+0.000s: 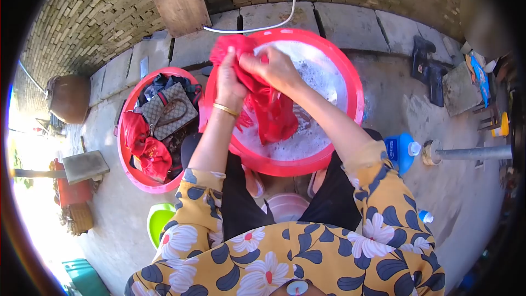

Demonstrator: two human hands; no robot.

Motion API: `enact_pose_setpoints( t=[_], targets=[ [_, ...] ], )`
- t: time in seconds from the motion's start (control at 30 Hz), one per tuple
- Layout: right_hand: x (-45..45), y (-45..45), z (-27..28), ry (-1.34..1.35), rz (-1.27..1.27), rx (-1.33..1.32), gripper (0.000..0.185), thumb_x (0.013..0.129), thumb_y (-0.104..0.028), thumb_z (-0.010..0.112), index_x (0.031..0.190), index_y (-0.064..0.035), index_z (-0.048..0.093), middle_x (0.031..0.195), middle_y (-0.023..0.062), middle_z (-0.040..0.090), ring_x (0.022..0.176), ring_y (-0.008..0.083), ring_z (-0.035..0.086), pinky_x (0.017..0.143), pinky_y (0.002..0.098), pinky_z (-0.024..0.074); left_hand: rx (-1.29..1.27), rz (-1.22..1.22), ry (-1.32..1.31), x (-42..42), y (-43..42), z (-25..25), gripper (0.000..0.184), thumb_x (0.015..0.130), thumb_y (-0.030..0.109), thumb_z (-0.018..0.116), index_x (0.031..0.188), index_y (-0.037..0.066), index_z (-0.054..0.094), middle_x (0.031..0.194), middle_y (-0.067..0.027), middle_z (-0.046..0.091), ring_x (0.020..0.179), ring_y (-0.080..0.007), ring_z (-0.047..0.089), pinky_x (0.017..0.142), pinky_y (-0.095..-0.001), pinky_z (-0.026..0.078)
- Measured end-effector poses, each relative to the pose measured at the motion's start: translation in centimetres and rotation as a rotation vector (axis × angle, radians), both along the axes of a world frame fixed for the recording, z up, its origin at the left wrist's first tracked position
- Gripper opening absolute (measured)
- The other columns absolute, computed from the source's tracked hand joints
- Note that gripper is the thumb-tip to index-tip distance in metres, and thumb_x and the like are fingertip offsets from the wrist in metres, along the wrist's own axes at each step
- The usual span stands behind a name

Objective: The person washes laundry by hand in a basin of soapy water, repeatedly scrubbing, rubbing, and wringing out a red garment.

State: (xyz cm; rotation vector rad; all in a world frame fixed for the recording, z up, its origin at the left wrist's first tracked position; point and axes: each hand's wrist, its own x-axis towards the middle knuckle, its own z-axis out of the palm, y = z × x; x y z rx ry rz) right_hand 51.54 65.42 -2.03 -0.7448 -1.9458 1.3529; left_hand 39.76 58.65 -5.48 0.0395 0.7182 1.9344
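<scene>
One red cloth (276,118) is held over the large red basin (356,96), its bunched upper part raised near the basin's far left rim and its lower length hanging down inside. Whether that lower end touches the suds (329,79) in the basin is hard to tell.

The left hand (229,81), above the basin's left side, is closed around the bunch with its thumb uppermost. The right hand (278,70), above the middle of the basin's far half, has its fingers curled onto the same cloth just beside the left; it seems to grip too, though blur hides exactly how the fingers sit.

The step in hand looks like rubbing or squeezing a gathered section between both hands. From this hold, a next move calls for a firm left grip, a shift of the right hand to a fresh stretch, and care that wet fabric does not slide over the basin's rim.

Left of the basin, a pink-rimmed tub (125,161) holds red clothing (147,156) and a patterned bag (170,111). Right of the basin stands a blue bottle (404,154); beyond its far rim runs a white hose (292,8).
</scene>
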Motion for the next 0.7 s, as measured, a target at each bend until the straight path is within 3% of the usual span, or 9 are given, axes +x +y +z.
enact_pose_setpoints(
  t=[0.07, 0.1, 0.13, 0.27, 0.33, 0.43, 0.57, 0.63, 0.7],
  targets=[
    [2.0, 0.4, 2.4, -0.328, 0.368, -0.034, 0.041, 0.065, -0.037, 0.072, 0.075, 0.0018, 0.063, 0.07, 0.014, 0.063, 0.069, 0.0208, 0.061, 0.067, 0.0312, 0.0459, 0.137, 0.093, 0.022, -1.2, -1.1, 1.6, 0.029, 0.083, 0.024, 0.059, 0.105, 0.005, 0.058, 0.108, -0.0104, 0.061, 0.1, -0.0257, 0.057, 0.093, -0.041, 0.042],
    [2.5, 1.2, 0.9, -0.203, 0.396, -0.146, 0.032, 0.065, -0.028, 0.072, 0.079, 0.0004, 0.065, 0.073, 0.0091, 0.064, 0.067, 0.0178, 0.059, 0.067, 0.0277, 0.0452, 0.135, 0.135, -0.019, -1.4, -1.5, 2.1, 0.029, 0.082, 0.024, 0.06, 0.105, 0.006, 0.058, 0.109, -0.0099, 0.061, 0.102, -0.026, 0.056, 0.095, -0.043, 0.04],
    [3.0, 2.5, -0.3, -0.032, 0.475, -0.311, 0.031, 0.071, -0.018, 0.068, 0.097, -0.0015, 0.064, 0.085, 0.0042, 0.065, 0.073, 0.0141, 0.06, 0.071, 0.0286, 0.0463, 0.128, 0.173, -0.06, -1.5, -1.9, 2.4, 0.03, 0.081, 0.023, 0.061, 0.106, 0.007, 0.058, 0.11, -0.0093, 0.061, 0.104, -0.0263, 0.055, 0.097, -0.0449, 0.038],
    [5.8, 6.9, 3.2, 0.493, 0.408, -0.682, 0.034, 0.073, -0.006, 0.057, 0.106, 0.0021, 0.058, 0.099, 0.0094, 0.063, 0.089, 0.0181, 0.06, 0.085, 0.0316, 0.0455, 0.187, 0.059, -0.027, -0.4, -4.0, 4.0, 0.037, 0.081, 0.034, 0.061, 0.105, 0.006, 0.06, 0.112, -0.0103, 0.06, 0.108, -0.0274, 0.053, 0.099, -0.0459, 0.034],
    [6.6, 7.2, 3.7, 0.639, 0.398, -0.802, 0.036, 0.071, -0.004, 0.056, 0.106, 0.0033, 0.058, 0.096, 0.0099, 0.064, 0.087, 0.0203, 0.061, 0.085, 0.0324, 0.0459, 0.391, -0.239, 0.06, -0.4, -5.2, 3.8, 0.082, 0.074, 0.067, 0.05, 0.124, 0.002, 0.046, 0.13, -0.0134, 0.046, 0.121, -0.0302, 0.041, 0.103, -0.0466, 0.027],
    [6.3, 7.3, 2.8, 0.401, 0.433, -0.717, 0.028, 0.066, -0.004, 0.059, 0.094, 0.0, 0.06, 0.087, 0.0058, 0.062, 0.077, 0.0153, 0.058, 0.079, 0.029, 0.0465, 0.218, -0.317, 0.01, 0.7, -4.0, 2.2, 0.096, 0.067, 0.073, 0.051, 0.13, 0.001, 0.038, 0.134, -0.0129, 0.041, 0.124, -0.0297, 0.037, 0.105, -0.0463, 0.025],
    [6.5, 6.7, 2.2, 0.126, 0.386, -0.604, 0.035, 0.065, -0.003, 0.06, 0.101, 0.0013, 0.059, 0.08, 0.0035, 0.062, 0.074, 0.0103, 0.057, 0.073, 0.0242, 0.0452, 0.236, -0.301, 0.019, 0.7, -3.5, 1.6, 0.086, 0.073, 0.067, 0.052, 0.129, 0.003, 0.04, 0.131, -0.0138, 0.044, 0.121, -0.0297, 0.041, 0.103, -0.0461, 0.028],
    [6.6, 7.0, 1.9, 0.121, 0.577, -0.536, 0.048, 0.066, -0.003, 0.059, 0.113, 0.0023, 0.054, 0.083, 0.0062, 0.063, 0.076, 0.0106, 0.058, 0.075, 0.0237, 0.0444, 0.213, -0.192, 0.055, 1.8, -3.2, 1.6, 0.073, 0.081, 0.06, 0.047, 0.127, 0.004, 0.043, 0.128, -0.011, 0.048, 0.118, -0.0272, 0.045, 0.102, -0.044, 0.031],
    [5.9, 7.0, 1.5, 0.018, 0.55, -0.38, 0.045, 0.066, -0.003, 0.059, 0.111, 0.003, 0.055, 0.083, 0.0067, 0.063, 0.078, 0.0113, 0.058, 0.075, 0.024, 0.0442, 0.101, -0.283, 0.013, 3.7, -2.1, 0.3, 0.053, 0.083, 0.039, 0.059, 0.121, 0.004, 0.048, 0.121, -0.011, 0.053, 0.112, -0.0236, 0.05, 0.099, -0.0411, 0.036]
  ],
)
